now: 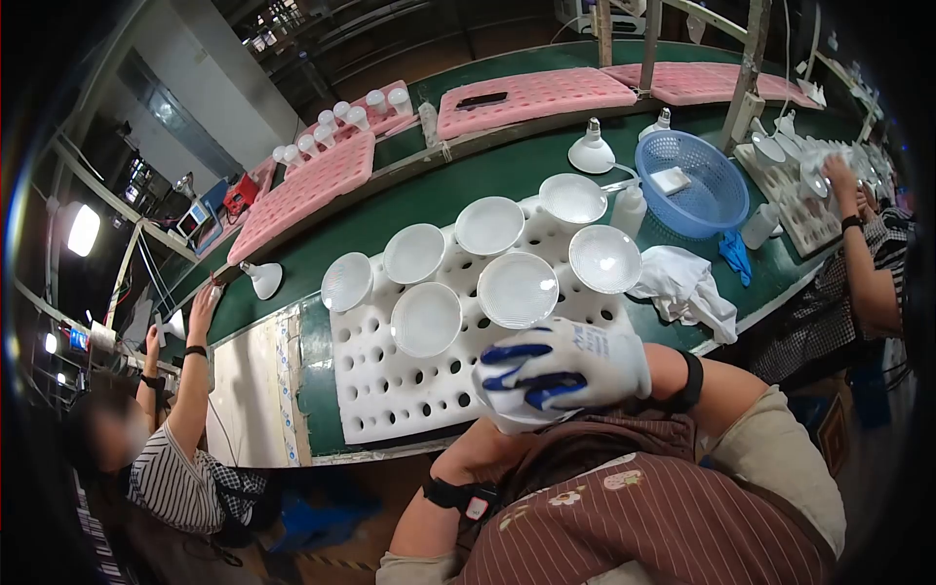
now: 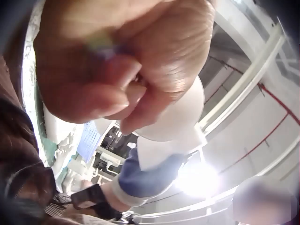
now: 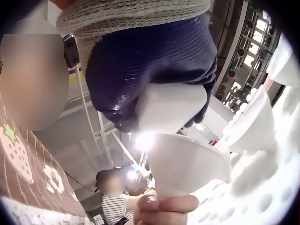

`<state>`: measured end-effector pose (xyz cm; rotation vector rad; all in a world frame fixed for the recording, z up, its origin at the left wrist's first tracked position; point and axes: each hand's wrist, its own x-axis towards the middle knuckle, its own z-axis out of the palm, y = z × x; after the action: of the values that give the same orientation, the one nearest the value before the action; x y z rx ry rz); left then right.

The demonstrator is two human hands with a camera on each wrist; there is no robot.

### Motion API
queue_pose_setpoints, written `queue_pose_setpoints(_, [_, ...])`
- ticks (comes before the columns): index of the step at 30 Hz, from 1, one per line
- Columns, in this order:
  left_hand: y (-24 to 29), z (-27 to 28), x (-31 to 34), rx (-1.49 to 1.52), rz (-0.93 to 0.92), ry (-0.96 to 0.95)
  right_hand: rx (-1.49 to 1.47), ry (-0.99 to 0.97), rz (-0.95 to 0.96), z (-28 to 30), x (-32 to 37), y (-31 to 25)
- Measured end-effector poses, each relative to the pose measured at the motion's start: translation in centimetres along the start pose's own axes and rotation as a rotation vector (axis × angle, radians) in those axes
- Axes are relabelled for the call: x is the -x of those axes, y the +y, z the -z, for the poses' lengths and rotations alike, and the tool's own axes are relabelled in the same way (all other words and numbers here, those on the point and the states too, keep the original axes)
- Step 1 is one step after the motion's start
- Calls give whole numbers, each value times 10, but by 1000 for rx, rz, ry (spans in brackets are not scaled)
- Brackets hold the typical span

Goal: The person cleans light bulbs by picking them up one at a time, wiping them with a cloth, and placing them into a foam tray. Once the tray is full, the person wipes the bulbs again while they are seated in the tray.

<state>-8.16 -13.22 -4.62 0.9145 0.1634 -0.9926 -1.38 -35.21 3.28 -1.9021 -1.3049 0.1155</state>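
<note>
My bare left hand [image 2: 126, 61] grips a white reflector lamp [image 3: 185, 164] from below, its fingers [image 3: 171, 208] curled round the narrow end. The lamp's wide face is turned up towards my right hand [image 1: 570, 366], which wears a white glove with blue-coated fingers. In the right wrist view that gloved hand [image 3: 152, 70] pinches a folded white cloth [image 3: 171, 105] just over the lamp's rim; whether they touch I cannot tell. Most of my left hand is hidden in the head view. Several lamps, one of them here [image 1: 518, 290], stand face up in a white foam tray [image 1: 390, 395].
Behind the tray are a blue basket [image 1: 692, 185], a white bottle [image 1: 629, 210] and a lamp [image 1: 591, 151]. A crumpled white cloth [image 1: 682, 288] lies to the right. Pink trays [image 1: 536, 97] line the raised shelf. One person sits at the left, another at the right.
</note>
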Motion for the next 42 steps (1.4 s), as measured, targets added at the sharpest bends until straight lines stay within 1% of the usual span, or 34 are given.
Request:
queue_pose_setpoints(1, [7, -12, -3, -394, -260, -35, -24, -3, -52, -1, -2, 10])
queue_pose_setpoints(2, [8, -11, -3, -499, -291, -31, -76, 25, -121, -5, 1, 20])
queue_pose_setpoints(4, [9, -8, -3, -710, -355, -11, -123, 47, -257, 1, 8, 13])
queue_pose_setpoints(6, [10, 4, -8, -870, -503, -14, 11, 51, -135, -1, 21, 15])
queue_pose_setpoints(7, [10, 6, -11, -865, -505, -12, 88, 35, -145, -1, 25, 3])
queue_pose_setpoints(8, [10, 7, -16, -983, -578, -50, 29, 47, -141, -8, 30, 0])
queue_pose_setpoints(9, [10, 6, -18, -1103, -650, -92, 65, 50, -89, -13, 29, -7])
queue_pose_setpoints(10, [9, 5, -20, -1103, -650, -98, 105, 56, -35, -15, 23, -13])
queue_pose_setpoints(11, [9, 5, -21, -1169, -657, -76, 105, 60, -20, -14, 17, -12])
queue_pose_setpoints(12, [8, 5, -20, -1236, -664, -52, 153, 87, -23, -7, 10, -15])
queue_pose_setpoints(13, [6, 5, -11, -1159, -601, -10, 137, 96, -94, -4, 7, -5])
queue_pose_setpoints(14, [1, 20, -12, -1349, -744, -63, 124, 104, -160, -2, 3, 9])
queue_pose_setpoints(15, [5, 15, -7, -1236, -779, -39, 35, 59, -255, 2, -2, 19])
queue_pose_setpoints(16, [9, 8, -1, -1123, -815, -15, 17, 9, -339, 7, -6, 24])
queue_pose_setpoints(17, [12, 5, 3, -901, -671, 41, 173, 67, -281, 8, -12, 26])
queue_pose_setpoints(18, [10, 11, 1, -907, -684, 45, 326, 126, -222, 9, -17, 29])
queue_pose_setpoints(19, [9, 20, -5, -989, -694, 104, 417, 178, -90, 11, -28, 38])
queue_pose_setpoints(20, [8, 28, -9, -1071, -702, 164, 463, 152, -79, 11, -38, 51])
queue_pose_setpoints(21, [11, 25, -7, -1160, -691, 219, 508, 84, -195, 15, -50, 49])
queue_pose_setpoints(22, [9, 34, -11, -1166, -696, 222, 549, 16, -313, 17, -62, 46])
queue_pose_setpoints(23, [6, 50, -19, -1482, -813, 244, 552, 22, -307, 18, -73, 46])
queue_pose_setpoints(24, [5, 62, -25, -1802, -928, 265, 626, -64, -404, 20, -85, 47])
queue_pose_setpoints(25, [7, 66, -28, -1817, -1059, 294, 704, -147, -498, 22, -97, 49])
queue_pose_setpoints(26, [7, 69, -31, -1835, -1076, 305, 718, -131, -482, 22, -107, 55])
queue_pose_setpoints(28, [0, 76, -35, -1416, -1004, 284, 833, -377, -584, 11, -123, 76])
queue_pose_setpoints(30, [-3, 81, -39, -1372, -1029, 271, 881, -401, -540, 1, -126, 92])
queue_pose_setpoints(32, [10, 51, -19, -862, -383, 434, 747, -131, -469, -3, -123, 100])
queue_pose_setpoints(33, [9, 53, -20, -861, -383, 435, 746, -132, -468, -2, -121, 98])
queue_pose_setpoints(35, [4, 57, -24, -873, -490, 438, 544, 132, -402, 2, -114, 94])
queue_pose_setpoints(36, [2, 59, -24, -868, -486, 437, 542, 127, -406, 8, -106, 91])
queue_pose_setpoints(38, [-1, 63, -25, -804, -486, 430, 471, 317, -242, 27, -80, 77])
queue_pose_setpoints(39, [0, 63, -24, -801, -484, 427, 452, 378, -289, 37, -64, 57])
queue_pose_setpoints(40, [1, 62, -23, -808, -443, 444, 434, 439, -336, 47, -44, 39])
queue_pose_setpoints(42, [-1, 63, -25, -813, -397, 452, 526, 605, -330, 64, 6, 32])
